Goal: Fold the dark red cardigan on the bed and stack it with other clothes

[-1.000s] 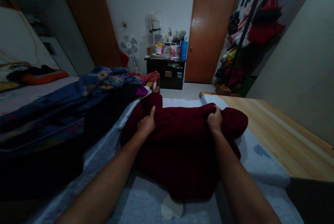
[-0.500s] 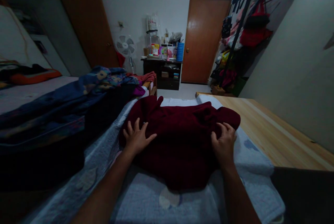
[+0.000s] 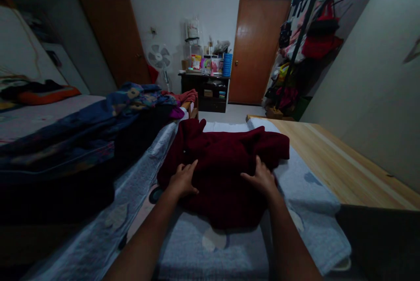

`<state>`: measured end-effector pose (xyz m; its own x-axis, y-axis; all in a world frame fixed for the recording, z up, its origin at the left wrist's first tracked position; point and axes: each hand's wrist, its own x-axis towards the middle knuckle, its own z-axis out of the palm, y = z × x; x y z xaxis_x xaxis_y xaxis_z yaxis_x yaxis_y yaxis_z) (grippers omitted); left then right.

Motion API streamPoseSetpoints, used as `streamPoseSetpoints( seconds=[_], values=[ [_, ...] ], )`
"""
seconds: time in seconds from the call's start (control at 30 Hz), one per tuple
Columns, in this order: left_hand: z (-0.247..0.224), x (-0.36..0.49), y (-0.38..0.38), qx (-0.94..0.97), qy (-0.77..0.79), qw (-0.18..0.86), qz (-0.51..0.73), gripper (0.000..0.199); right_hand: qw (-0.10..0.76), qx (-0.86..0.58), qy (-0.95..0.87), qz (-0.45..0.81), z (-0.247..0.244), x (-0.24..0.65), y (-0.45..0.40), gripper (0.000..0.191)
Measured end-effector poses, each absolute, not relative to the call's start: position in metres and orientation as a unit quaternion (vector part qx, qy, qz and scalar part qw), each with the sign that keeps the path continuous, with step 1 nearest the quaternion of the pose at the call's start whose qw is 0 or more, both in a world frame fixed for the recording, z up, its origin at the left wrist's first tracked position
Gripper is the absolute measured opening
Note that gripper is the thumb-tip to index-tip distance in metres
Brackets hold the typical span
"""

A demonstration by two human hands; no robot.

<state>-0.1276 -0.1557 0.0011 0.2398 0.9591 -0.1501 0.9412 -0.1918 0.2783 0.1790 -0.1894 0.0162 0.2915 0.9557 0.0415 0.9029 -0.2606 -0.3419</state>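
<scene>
A dark red knit garment (image 3: 223,176) lies bunched in a wide, rough rectangle, with folds along its far side; its exact kind I cannot make out. On its left part rests my left hand (image 3: 184,180), fingers pointing forward and thumb stretched to the right. My right hand (image 3: 263,178) lies over the right part, fingers apart and thumb reaching left. Neither hand grips the cloth. Beneath the garment is a pale blue bedspread (image 3: 236,259) with round light patches.
To the left, a blue floral cloth (image 3: 111,110) and a black cloth (image 3: 138,137) are heaped. A wooden board (image 3: 331,158) runs along the right side. Farther off stand a white fan (image 3: 159,57), a dark cabinet (image 3: 210,93) and a door (image 3: 257,45).
Both hands have moved toward each other over the garment. The garment's right edge has come inward to the left, and its left edge sits slightly farther right.
</scene>
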Motion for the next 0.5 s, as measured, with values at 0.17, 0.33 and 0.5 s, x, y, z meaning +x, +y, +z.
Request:
streamPoseSetpoints(
  seconds=[0.17,0.33,0.5],
  values=[
    [-0.003,-0.125,-0.150,0.768,0.633,0.085,0.043,0.098,0.046,-0.800,-0.598,0.030,0.009,0.168,-0.186,0.105],
    [-0.009,-0.120,-0.149,0.762,0.644,0.030,0.060,0.049,0.048,-0.795,-0.605,0.018,0.013,0.172,-0.183,0.087],
    [-0.009,-0.121,-0.146,0.760,0.640,0.040,0.102,0.037,0.047,-0.786,-0.614,0.049,0.020,0.177,-0.180,0.047]
  ],
)
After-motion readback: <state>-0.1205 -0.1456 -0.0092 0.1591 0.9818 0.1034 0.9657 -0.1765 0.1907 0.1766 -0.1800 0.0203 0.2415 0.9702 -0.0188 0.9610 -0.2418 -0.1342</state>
